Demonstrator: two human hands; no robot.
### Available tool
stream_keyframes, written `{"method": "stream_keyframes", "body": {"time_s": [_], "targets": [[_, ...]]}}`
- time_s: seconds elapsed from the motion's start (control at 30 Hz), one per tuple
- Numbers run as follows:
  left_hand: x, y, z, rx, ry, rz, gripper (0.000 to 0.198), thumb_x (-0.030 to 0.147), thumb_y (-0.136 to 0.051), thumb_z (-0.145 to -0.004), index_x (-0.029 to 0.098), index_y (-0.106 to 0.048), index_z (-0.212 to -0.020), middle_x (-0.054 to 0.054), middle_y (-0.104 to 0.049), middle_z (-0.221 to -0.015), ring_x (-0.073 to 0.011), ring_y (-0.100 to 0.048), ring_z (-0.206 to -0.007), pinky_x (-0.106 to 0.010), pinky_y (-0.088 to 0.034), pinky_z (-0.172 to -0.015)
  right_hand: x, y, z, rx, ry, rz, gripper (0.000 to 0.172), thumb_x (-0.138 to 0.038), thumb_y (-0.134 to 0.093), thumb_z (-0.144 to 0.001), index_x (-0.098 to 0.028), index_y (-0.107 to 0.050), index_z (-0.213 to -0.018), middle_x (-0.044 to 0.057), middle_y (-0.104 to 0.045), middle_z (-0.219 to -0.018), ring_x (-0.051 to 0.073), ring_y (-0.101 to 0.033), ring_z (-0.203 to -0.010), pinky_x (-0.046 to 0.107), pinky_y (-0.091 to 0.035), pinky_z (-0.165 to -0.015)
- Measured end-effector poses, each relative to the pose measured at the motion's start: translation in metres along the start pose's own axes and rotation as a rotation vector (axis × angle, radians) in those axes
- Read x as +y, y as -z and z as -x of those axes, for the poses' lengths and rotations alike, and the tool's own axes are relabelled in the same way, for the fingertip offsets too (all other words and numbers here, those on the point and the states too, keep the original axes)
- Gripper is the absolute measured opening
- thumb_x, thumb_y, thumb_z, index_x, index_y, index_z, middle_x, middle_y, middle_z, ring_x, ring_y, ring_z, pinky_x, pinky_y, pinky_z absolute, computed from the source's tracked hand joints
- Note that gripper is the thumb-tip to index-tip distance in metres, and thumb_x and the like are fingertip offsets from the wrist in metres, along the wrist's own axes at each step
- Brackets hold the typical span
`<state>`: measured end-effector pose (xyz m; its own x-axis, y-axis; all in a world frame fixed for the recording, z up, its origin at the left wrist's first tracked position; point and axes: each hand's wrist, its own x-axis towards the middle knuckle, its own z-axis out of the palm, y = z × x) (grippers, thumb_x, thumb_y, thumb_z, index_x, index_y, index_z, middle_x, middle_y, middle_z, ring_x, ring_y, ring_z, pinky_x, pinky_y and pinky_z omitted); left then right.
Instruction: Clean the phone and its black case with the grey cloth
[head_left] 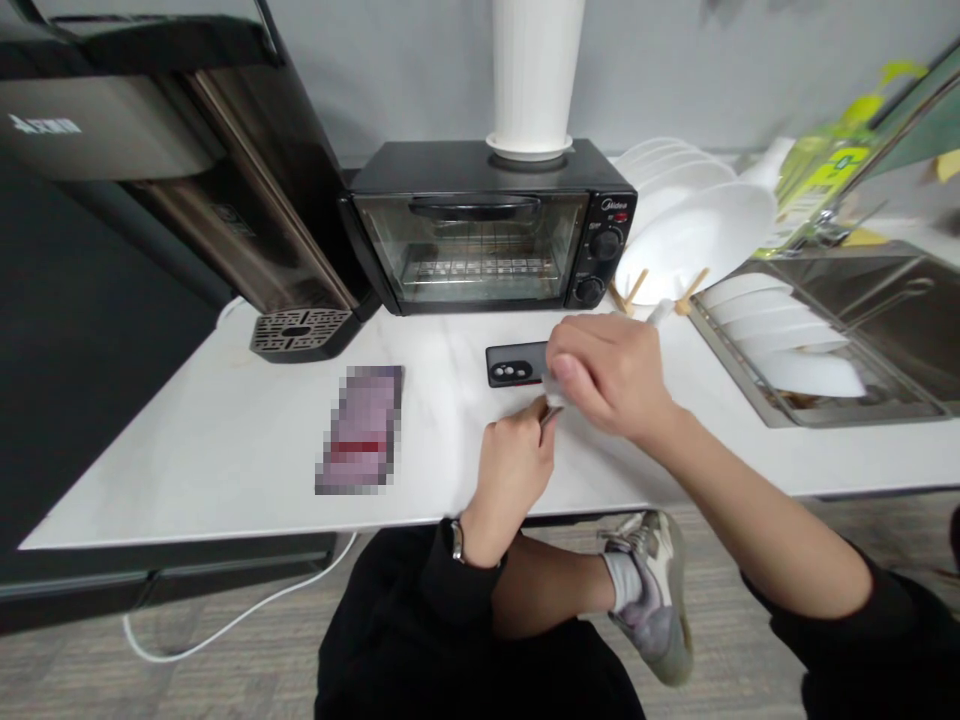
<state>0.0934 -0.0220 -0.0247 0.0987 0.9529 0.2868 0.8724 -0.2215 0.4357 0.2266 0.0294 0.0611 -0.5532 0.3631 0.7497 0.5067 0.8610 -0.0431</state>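
My left hand (514, 462) is closed around a thin, flat object (551, 413). Only a narrow edge of it shows between thumb and fingers, so its kind is unclear. Just above and to the right, my right hand (611, 372) is closed on a crumpled white tissue (553, 390), which touches or nearly touches the thin object. A bit of white also sticks out past the right knuckles. Behind both hands lies a dark phone case (516, 365) with camera cutouts, its right end hidden by my right hand.
A blurred-out purple rectangular item (361, 430) lies on the white counter (442, 400) to the left. At the back stand a water dispenser (262, 190), a toaster oven (487, 250) bearing a white pot (534, 80), and racked plates (690, 230). The sink (787, 415) holds bowls (780, 325).
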Motion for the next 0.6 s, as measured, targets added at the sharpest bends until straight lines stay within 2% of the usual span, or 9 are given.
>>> {"method": "stream_keyframes", "body": {"time_s": [0.07, 0.17, 0.2, 0.3, 0.33, 0.43, 0.47, 0.53, 0.6], "targets": [[0.0, 0.0, 0.002, 0.015, -0.011, 0.02, 0.015, 0.018, -0.057, -0.097, 0.021, -0.072, -0.093, -0.008, -0.076, -0.078, -0.0254, -0.074, -0.07, -0.031, -0.046, -0.063, 0.002, 0.004, 0.002, -0.005, -0.045, -0.039, 0.049, -0.032, -0.03, -0.111, -0.021, -0.058, -0.072, 0.001, -0.056, -0.064, 0.016, -0.048, -0.061, 0.035, -0.03, -0.063], [-0.002, -0.001, 0.003, 0.008, -0.031, 0.023, 0.014, 0.013, -0.06, -0.091, 0.02, -0.07, -0.085, -0.008, -0.077, -0.08, -0.0258, -0.075, -0.074, -0.031, -0.047, -0.064, 0.001, 0.009, 0.004, -0.056, 0.196, 0.014, 0.045, -0.032, -0.034, -0.11, -0.022, -0.062, -0.076, 0.0, -0.06, -0.066, 0.017, -0.049, -0.063, 0.035, -0.03, -0.062], [-0.002, -0.002, 0.003, 0.008, -0.031, 0.018, 0.015, 0.012, -0.06, -0.091, 0.02, -0.07, -0.084, -0.009, -0.077, -0.081, -0.026, -0.075, -0.074, -0.031, -0.047, -0.064, 0.0, 0.01, 0.004, -0.068, 0.219, 0.028, 0.046, -0.033, -0.034, -0.11, -0.022, -0.063, -0.077, 0.0, -0.061, -0.067, 0.017, -0.048, -0.063, 0.035, -0.03, -0.062], [-0.003, -0.005, 0.002, -0.001, -0.027, -0.003, 0.017, 0.01, -0.057, -0.09, 0.019, -0.069, -0.081, -0.009, -0.077, -0.078, -0.026, -0.074, -0.071, -0.032, -0.047, -0.064, 0.0, 0.01, 0.006, -0.043, 0.103, 0.044, 0.049, -0.033, -0.03, -0.111, -0.022, -0.063, -0.077, 0.001, -0.061, -0.067, 0.017, -0.048, -0.062, 0.035, -0.032, -0.063], [-0.003, -0.005, 0.002, -0.01, -0.029, -0.009, 0.019, 0.009, -0.057, -0.089, 0.019, -0.068, -0.078, -0.009, -0.076, -0.075, -0.026, -0.074, -0.071, -0.032, -0.047, -0.063, 0.0, 0.009, 0.006, -0.04, 0.121, 0.045, 0.048, -0.033, -0.031, -0.111, -0.022, -0.062, -0.076, 0.001, -0.061, -0.068, 0.017, -0.049, -0.063, 0.035, -0.033, -0.064], [-0.002, -0.005, 0.001, -0.031, -0.035, -0.02, 0.023, 0.007, -0.058, -0.087, 0.019, -0.065, -0.068, -0.009, -0.073, -0.07, -0.0255, -0.073, -0.068, -0.031, -0.046, -0.061, 0.0, 0.007, 0.008, -0.063, 0.281, 0.048, 0.041, -0.034, -0.038, -0.109, -0.022, -0.063, -0.079, 0.002, -0.064, -0.073, 0.019, -0.053, -0.071, 0.036, -0.035, -0.066], [-0.001, -0.004, 0.001, -0.028, -0.03, -0.021, 0.023, 0.009, -0.058, -0.089, 0.019, -0.066, -0.07, -0.009, -0.073, -0.071, -0.0253, -0.073, -0.068, -0.031, -0.046, -0.061, 0.001, 0.006, 0.009, -0.051, 0.245, 0.027, 0.041, -0.033, -0.036, -0.11, -0.022, -0.063, -0.081, 0.002, -0.065, -0.075, 0.019, -0.053, -0.071, 0.036, -0.035, -0.067], [0.0, -0.002, 0.001, -0.016, -0.022, -0.01, 0.02, 0.014, -0.057, -0.093, 0.018, -0.069, -0.078, -0.01, -0.074, -0.073, -0.0248, -0.073, -0.067, -0.031, -0.046, -0.061, 0.002, 0.006, 0.011, 0.008, 0.063, -0.03, 0.046, -0.031, -0.029, -0.111, -0.022, -0.062, -0.081, 0.003, -0.063, -0.074, 0.018, -0.053, -0.069, 0.036, -0.036, -0.067], [0.0, -0.001, 0.002, -0.016, -0.033, 0.013, 0.016, 0.015, -0.06, -0.092, 0.019, -0.071, -0.082, -0.009, -0.074, -0.074, -0.0244, -0.072, -0.067, -0.031, -0.047, -0.063, 0.003, 0.007, 0.012, 0.026, 0.019, -0.051, 0.047, -0.031, -0.027, -0.111, -0.022, -0.061, -0.08, 0.002, -0.063, -0.072, 0.018, -0.052, -0.068, 0.036, -0.037, -0.069]]}}
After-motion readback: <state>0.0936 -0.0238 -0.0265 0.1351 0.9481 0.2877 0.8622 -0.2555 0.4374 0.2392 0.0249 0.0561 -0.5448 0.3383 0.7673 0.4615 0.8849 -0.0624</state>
